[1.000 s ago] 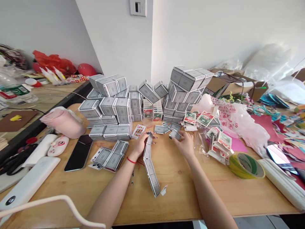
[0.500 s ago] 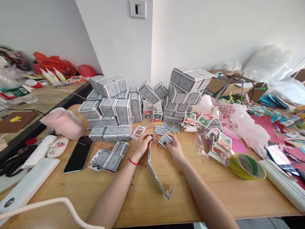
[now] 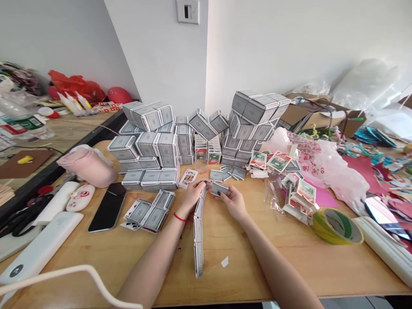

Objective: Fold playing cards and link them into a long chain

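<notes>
My left hand (image 3: 195, 193) is closed on the top end of a strip of joined playing cards (image 3: 198, 231), which hangs down toward the table's front. My right hand (image 3: 234, 201) pinches a grey-backed playing card (image 3: 219, 189) close to the strip's upper end; whether the two touch I cannot tell. Loose grey-backed cards (image 3: 236, 172) lie just beyond my hands. A face-up picture card (image 3: 188, 178) rests left of them. Folded card pieces (image 3: 156, 210) are piled near my left forearm. A small white scrap (image 3: 225, 262) lies on the table (image 3: 244, 281).
Card-built blocks are stacked at the left (image 3: 157, 146) and right (image 3: 251, 116). Opened card boxes (image 3: 301, 195), a tape roll (image 3: 337, 226) and a plastic bag (image 3: 337, 171) lie to the right. A phone (image 3: 107, 208) and a white cable (image 3: 80, 269) are on the left.
The card strip has swung left and turned, now hanging straighter with its backs showing. My right hand's card has tilted flatter and moved nearer my left hand. A white scrap now shows on the table.
</notes>
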`<control>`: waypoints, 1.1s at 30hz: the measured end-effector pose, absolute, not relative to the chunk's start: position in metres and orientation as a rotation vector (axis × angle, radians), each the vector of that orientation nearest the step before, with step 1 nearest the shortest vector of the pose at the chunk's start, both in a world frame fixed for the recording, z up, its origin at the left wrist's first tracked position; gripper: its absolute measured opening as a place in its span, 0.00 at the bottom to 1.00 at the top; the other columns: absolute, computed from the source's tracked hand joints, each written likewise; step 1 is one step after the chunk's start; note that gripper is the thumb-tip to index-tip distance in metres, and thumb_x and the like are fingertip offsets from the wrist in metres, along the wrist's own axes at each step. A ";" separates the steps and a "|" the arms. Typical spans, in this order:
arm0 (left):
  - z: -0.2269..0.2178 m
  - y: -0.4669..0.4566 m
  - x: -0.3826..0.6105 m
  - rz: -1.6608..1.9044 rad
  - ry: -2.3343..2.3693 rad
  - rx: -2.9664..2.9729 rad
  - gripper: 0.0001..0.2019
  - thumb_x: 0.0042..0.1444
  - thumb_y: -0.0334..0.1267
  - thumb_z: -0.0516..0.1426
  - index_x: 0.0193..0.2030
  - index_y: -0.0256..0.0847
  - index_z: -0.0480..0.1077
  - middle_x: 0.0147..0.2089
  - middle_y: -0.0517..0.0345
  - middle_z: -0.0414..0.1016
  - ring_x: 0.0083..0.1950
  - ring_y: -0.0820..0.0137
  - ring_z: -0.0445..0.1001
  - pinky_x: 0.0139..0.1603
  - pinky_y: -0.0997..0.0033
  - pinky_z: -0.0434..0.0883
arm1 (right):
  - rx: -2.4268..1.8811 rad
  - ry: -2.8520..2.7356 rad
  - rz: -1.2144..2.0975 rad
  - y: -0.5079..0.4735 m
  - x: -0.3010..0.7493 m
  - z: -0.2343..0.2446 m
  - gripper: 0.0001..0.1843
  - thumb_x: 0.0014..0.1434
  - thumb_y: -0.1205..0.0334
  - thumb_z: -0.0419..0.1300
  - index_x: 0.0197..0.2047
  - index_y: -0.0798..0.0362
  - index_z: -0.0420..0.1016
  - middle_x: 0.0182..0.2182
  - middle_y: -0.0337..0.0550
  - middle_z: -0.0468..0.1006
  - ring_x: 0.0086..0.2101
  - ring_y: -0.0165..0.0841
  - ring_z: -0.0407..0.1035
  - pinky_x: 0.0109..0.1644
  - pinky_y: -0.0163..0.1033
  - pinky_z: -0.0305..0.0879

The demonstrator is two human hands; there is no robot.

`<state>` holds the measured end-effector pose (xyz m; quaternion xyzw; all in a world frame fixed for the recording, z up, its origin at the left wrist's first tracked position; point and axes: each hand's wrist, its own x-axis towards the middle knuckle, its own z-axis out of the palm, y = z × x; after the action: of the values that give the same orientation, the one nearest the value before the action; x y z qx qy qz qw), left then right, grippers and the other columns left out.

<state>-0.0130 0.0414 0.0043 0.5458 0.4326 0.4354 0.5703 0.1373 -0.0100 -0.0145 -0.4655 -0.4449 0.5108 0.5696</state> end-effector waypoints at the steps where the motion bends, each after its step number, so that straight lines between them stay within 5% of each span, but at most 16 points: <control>1: 0.006 0.040 -0.012 1.011 1.019 1.254 0.11 0.47 0.36 0.49 0.30 0.44 0.73 0.32 0.60 0.75 0.34 0.69 0.71 0.34 0.71 0.68 | -1.096 -1.055 1.192 -0.010 0.137 -0.015 0.13 0.47 0.56 0.59 0.36 0.51 0.64 0.37 0.43 0.75 0.39 0.38 0.71 0.41 0.46 0.71; 22: 0.002 0.040 -0.012 1.025 1.030 1.193 0.08 0.47 0.37 0.52 0.29 0.43 0.73 0.33 0.58 0.76 0.38 0.67 0.72 0.36 0.69 0.70 | -1.239 -1.201 1.032 -0.009 0.144 -0.022 0.14 0.50 0.57 0.55 0.40 0.51 0.69 0.36 0.44 0.75 0.37 0.38 0.71 0.42 0.45 0.68; 33: 0.000 0.038 -0.013 0.993 0.887 1.102 0.08 0.48 0.39 0.51 0.24 0.41 0.69 0.28 0.60 0.72 0.31 0.71 0.70 0.30 0.72 0.69 | -1.416 -1.382 0.769 -0.010 0.150 -0.020 0.11 0.52 0.63 0.51 0.37 0.51 0.71 0.29 0.41 0.75 0.31 0.35 0.69 0.39 0.41 0.64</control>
<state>-0.0126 0.0382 -0.0004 0.4850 0.3903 0.4371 0.6492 0.1502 -0.0102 -0.0205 -0.5823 -0.5683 0.3162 0.4879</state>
